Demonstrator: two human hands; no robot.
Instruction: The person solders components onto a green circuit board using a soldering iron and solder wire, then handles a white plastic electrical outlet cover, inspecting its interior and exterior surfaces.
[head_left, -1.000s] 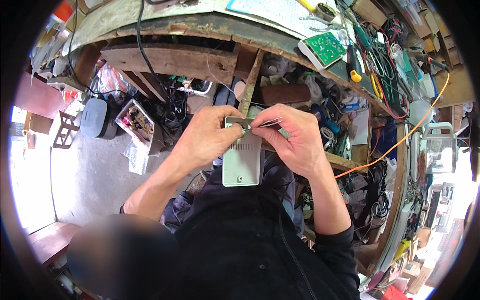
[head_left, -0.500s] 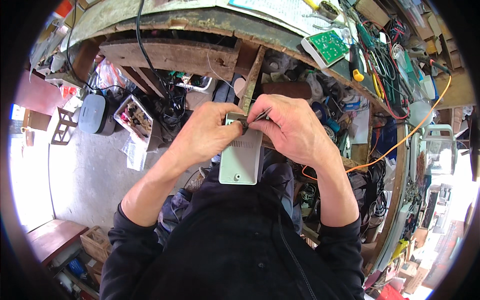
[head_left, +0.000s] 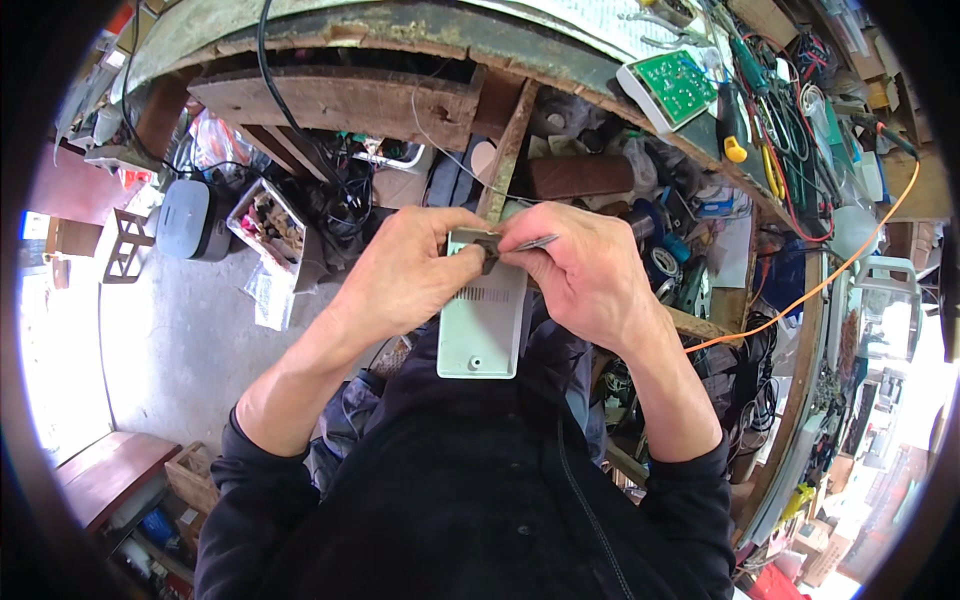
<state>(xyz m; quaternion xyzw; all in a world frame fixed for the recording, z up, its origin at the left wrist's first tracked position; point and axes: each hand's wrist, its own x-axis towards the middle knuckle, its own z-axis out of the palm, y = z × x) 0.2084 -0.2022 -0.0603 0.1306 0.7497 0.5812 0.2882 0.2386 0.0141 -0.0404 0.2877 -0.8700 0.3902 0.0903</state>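
Grey box [head_left: 481, 325], long and flat, was held over the lap, just below the bench [head_left: 420, 25] edge. Left hand [head_left: 405, 270] was clamped round its upper left corner, thumb across the top face, apparently to steady it with the slotted vent facing up. Right hand [head_left: 585, 275] was closed on a thin metal tool [head_left: 537, 242], pinched between thumb and fingers, tip meeting a small dark part at the box's top edge; whether tweezers or a probe could not be told. Lower end of the box hung free above the dark clothing.

Around: green board [head_left: 678, 85] lay on the bench at upper right, beside a yellow-handled screwdriver [head_left: 733, 135] and tangled wires. An orange cable [head_left: 800, 300] ran just right of the right wrist. Under the bench, a parts tray [head_left: 265, 222] and a grey round device [head_left: 185, 218] sat on the floor, well apart from the hands. The 2 hands themselves hid the contact point.
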